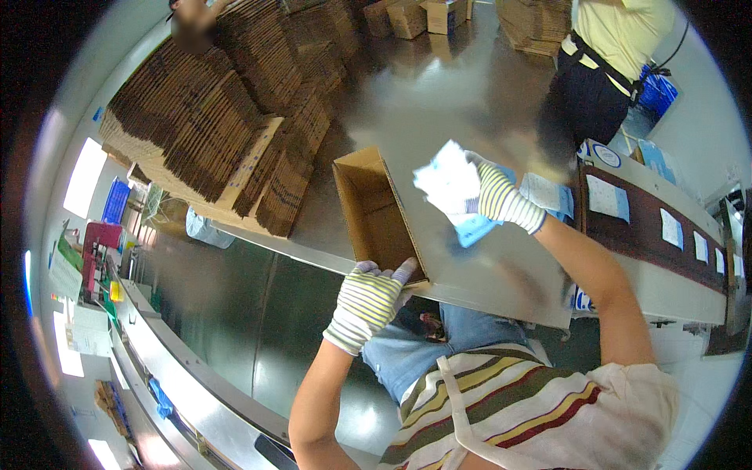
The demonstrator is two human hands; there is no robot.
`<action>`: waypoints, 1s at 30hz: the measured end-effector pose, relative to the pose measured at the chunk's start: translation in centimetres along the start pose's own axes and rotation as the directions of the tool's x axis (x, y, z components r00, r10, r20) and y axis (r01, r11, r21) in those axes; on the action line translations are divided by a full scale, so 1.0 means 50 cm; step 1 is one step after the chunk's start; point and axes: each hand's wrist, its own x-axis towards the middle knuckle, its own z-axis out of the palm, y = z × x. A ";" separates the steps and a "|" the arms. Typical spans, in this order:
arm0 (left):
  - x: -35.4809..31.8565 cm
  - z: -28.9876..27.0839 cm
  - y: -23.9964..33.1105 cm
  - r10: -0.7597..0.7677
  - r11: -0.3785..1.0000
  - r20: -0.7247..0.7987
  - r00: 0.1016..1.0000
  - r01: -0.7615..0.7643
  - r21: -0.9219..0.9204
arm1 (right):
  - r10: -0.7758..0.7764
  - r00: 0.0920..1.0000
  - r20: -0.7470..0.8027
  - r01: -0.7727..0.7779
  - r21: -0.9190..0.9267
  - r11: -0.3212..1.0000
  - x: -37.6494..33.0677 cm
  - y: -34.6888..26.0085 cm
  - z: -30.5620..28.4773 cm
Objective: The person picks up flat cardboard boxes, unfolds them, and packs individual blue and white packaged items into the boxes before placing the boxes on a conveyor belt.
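Observation:
An open-topped cardboard box stands on the metal table in front of me. My left hand, in a striped glove, is closed over the box's near rim, its fingertips inside the edge. My right hand, gloved the same way, is raised above the table to the right of the box. It grips a small bunch of white and blue packets, blurred by motion, so their number is unclear. Another white and blue packet lies near the end of the conveyor, close to my right wrist.
Tall stacks of flattened cartons fill the table's left side. A dark conveyor belt on the right carries several spaced packets. At the back stand cardboard boxes. One co-worker in a yellow top stands far right; another person is far left.

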 end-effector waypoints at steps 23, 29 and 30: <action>-0.002 0.008 0.015 -0.013 1.000 -0.052 0.999 0.012 -0.010 | 0.520 0.848 0.101 0.118 -0.993 -0.001 -0.072 -0.054 0.052; 0.002 0.004 0.017 -0.055 0.998 0.011 0.998 0.055 0.022 | 0.365 0.883 0.295 0.262 -0.955 0.137 -0.130 -0.050 0.098; 0.006 0.005 0.016 -0.057 0.998 0.058 0.997 0.055 0.031 | 0.318 0.881 0.352 0.300 -0.932 0.202 -0.107 -0.049 0.063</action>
